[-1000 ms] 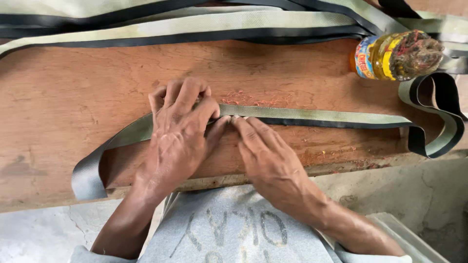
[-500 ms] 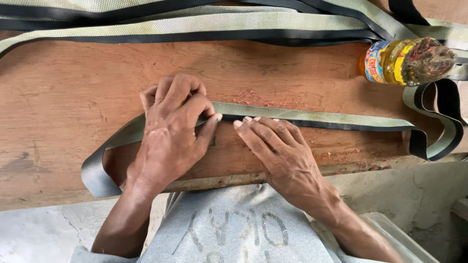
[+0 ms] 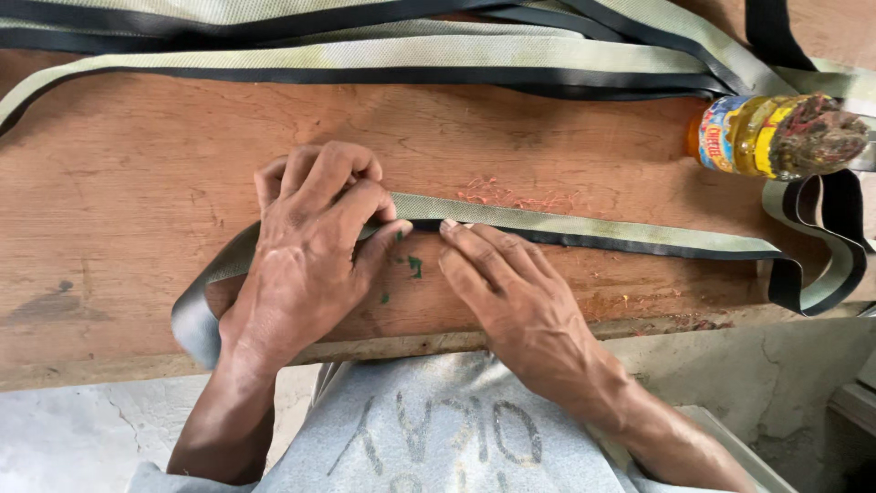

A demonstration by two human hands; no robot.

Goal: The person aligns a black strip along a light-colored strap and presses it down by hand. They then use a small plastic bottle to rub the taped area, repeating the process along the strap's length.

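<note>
the strap [image 3: 584, 228] runs left-right along the tabletop [image 3: 119, 210]; left hand [image 3: 310, 246] pinches it, right hand [image 3: 511, 292] lies flat, fingertips touching it.

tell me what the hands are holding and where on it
Both hold the strap flat on the table. The left hand pinches it at its fold, and the right hand presses fingertips on its lower edge beside it.

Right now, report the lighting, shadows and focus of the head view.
Head view: soft, even daylight, no glare; faint shadows under the left hand and right hand; strap and wooden board sharp; bottle at the right edge slightly soft and stretched.
</note>
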